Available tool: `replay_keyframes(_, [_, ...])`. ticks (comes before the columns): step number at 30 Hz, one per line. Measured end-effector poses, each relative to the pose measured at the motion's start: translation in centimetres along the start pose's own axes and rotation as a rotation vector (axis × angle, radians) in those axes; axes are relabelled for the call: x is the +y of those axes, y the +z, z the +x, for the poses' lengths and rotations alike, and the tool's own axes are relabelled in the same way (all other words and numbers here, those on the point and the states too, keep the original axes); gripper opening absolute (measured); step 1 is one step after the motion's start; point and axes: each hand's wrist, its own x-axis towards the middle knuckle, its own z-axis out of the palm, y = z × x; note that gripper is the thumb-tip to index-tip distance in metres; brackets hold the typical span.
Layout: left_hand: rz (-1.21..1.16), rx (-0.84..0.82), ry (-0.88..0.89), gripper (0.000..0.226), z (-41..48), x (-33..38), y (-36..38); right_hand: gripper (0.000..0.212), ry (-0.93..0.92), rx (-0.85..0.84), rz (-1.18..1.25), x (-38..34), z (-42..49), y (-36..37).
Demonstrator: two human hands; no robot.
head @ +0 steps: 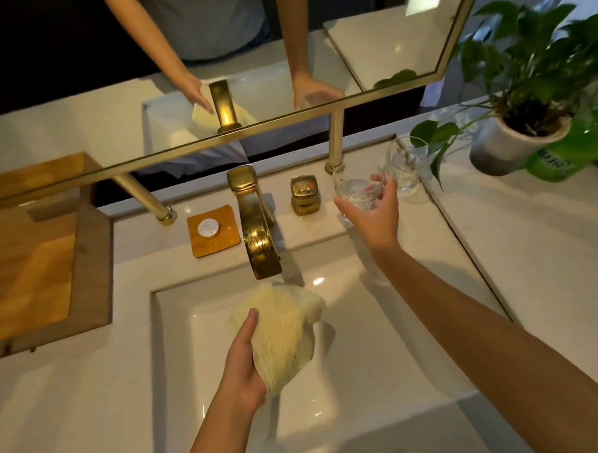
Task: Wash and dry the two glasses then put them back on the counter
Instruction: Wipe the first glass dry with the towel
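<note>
Nearest you, your left hand [243, 362] clutches a crumpled yellow cloth [285, 333] over the sink [383, 376], thumb pressed on top. Further out, your right hand [372, 219] holds one glass [352, 189] just right of the tap handle [303, 194], fingers [379, 181] wrapped round it. Beyond, the second glass [404, 163] stands upright on the surface [531, 250] beside the potted plant [520, 141].

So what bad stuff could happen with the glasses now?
1. The right hand holds one glass right beside the other glass standing on the counter; they might clink or tip.
2. Plant leaves hang close to the other glass, so reaching there could snag them.
3. The left hand grips the cloth over the sink, so it likely couldn't catch a slip.
</note>
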Motion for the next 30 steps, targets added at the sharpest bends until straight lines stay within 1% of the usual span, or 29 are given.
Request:
replay_keyframes(2, [-0.022,-0.004,0.035,0.049,-0.9,-0.1,-0.3,0.067,-0.021,-0.130,0.030,-0.9,-1.2,-1.6])
replay_keyframes(5, [-0.049,-0.023,0.059,0.045,-2.2,-0.4,-0.8,0.058,-0.039,-0.332,-0.030,-2.3,-2.9,-3.9])
replay_keyframes(8, [-0.056,-0.006,0.080,0.048,-3.5,-0.8,-1.5,0.057,-0.087,-0.538,-0.216,-2.7,-4.7,-5.8])
replay_keyframes(11, [-0.048,-0.009,0.110,0.048,-4.8,-1.2,-1.7,0.063,-0.194,-0.709,-0.468,-3.2,-6.5,-7.5])
replay_keyframes(13, [-0.034,-0.021,0.129,0.045,-5.7,-1.5,-1.6,0.072,-0.315,-0.805,-0.744,-4.0,-7.6,-8.1])
replay_keyframes(15, [-0.009,-0.029,0.138,0.042,-6.5,-1.7,-1.3,0.078,-0.489,-0.849,-1.023,-4.7,-8.7,-8.0])
replay_keyframes(17, [0.025,-0.025,0.145,0.041,-7.2,-1.9,-1.2,0.078,-0.647,-0.849,-1.183,-5.3,-9.7,-7.5])
replay_keyframes(19, [0.065,-0.025,0.163,0.041,-7.9,-2.0,-1.2,0.077,-0.773,-0.839,-1.272,-5.4,-10.7,-6.8])
replay_keyframes(21, [0.101,-0.056,0.186,0.038,-8.5,-2.3,-1.0,0.077,-0.845,-0.843,-1.278,-5.5,-11.6,-6.0])
replay_keyframes(23, [0.132,-0.097,0.188,0.032,-9.3,-2.5,-0.4,0.075,-0.890,-0.858,-1.231,-5.6,-12.6,-5.2])
replay_keyframes(26, [0.188,-0.204,0.188,0.031,-11.0,-3.0,0.6,0.075,-0.898,-0.902,-1.112,-5.8,-14.2,-4.0])
replay_keyframes(28, [0.345,-0.248,0.262,0.039,-11.7,-3.3,0.6,0.075,-0.900,-0.960,-1.026,-6.0,-15.4,-3.3])
replay_keyframes(30, [0.653,-0.239,0.425,0.053,-12.7,-3.4,0.7,0.078,-0.967,-1.034,-0.999,-6.4,-16.2,-2.6])
